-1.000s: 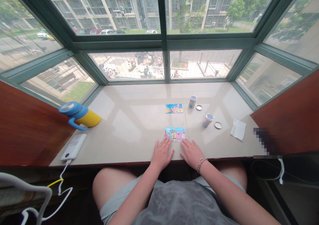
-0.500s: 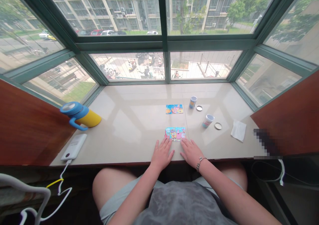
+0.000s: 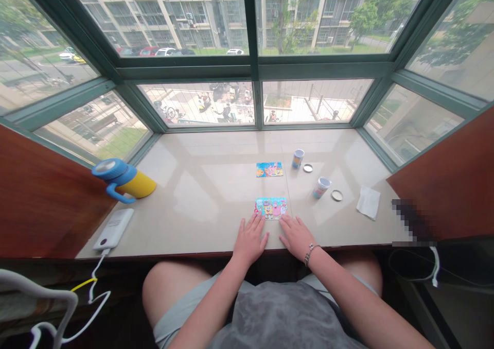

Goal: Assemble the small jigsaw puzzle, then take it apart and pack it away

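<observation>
both hands are laid open and flat on the sill (image 3: 200,225), nothing grasped. the left hand (image 3: 250,240) and right hand (image 3: 297,238) are placed at the lower edge of the picture card (image 3: 270,208), lower centre of the frame. the card could be knocked askew by a forward slide of the fingers; the nearer cup (image 3: 321,187), right of centre, could be tipped by a careless reach.

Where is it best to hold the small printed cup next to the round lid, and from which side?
Grip the small printed cup around its round body, coming from the near side with the right hand, the closer hand. The body looks slim enough to wrap, and with the round lid lying beside it, the top is probably open, so avoid the rim.
</observation>
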{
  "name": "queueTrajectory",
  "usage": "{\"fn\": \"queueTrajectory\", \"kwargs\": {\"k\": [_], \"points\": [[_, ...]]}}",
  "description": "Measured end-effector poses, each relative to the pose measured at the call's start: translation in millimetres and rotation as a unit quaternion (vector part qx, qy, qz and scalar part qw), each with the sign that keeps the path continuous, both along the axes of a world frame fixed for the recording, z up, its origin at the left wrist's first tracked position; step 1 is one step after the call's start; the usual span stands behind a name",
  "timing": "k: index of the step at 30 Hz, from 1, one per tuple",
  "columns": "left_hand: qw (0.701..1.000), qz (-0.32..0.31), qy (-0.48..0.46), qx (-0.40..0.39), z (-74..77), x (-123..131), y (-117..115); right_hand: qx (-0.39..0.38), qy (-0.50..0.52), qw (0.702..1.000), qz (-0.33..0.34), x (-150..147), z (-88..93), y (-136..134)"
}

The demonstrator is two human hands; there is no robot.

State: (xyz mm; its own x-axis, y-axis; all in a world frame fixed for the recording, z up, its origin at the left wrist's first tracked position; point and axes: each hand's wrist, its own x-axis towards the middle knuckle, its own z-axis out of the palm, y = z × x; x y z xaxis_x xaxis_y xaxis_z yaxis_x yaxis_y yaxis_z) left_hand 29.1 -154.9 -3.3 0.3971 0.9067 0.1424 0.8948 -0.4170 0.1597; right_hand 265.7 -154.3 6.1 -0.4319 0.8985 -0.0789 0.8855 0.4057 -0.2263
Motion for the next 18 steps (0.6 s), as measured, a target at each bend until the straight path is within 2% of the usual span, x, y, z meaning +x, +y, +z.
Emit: {"fn": "queueTrajectory", "kwargs": {"k": [9, 18], "points": [[1.0, 0.014, -0.01, 0.001, 3.7, 1.9, -2.4, -0.009, 0.003, 1.0, 0.003, 4.0, 8.1, 1.4], [1.0, 0.014, -0.016, 0.003, 6.3, 2.1, -3.4, 0.0, 0.01, 1.0, 0.005, 6.2, 6.4, 0.8]]}}
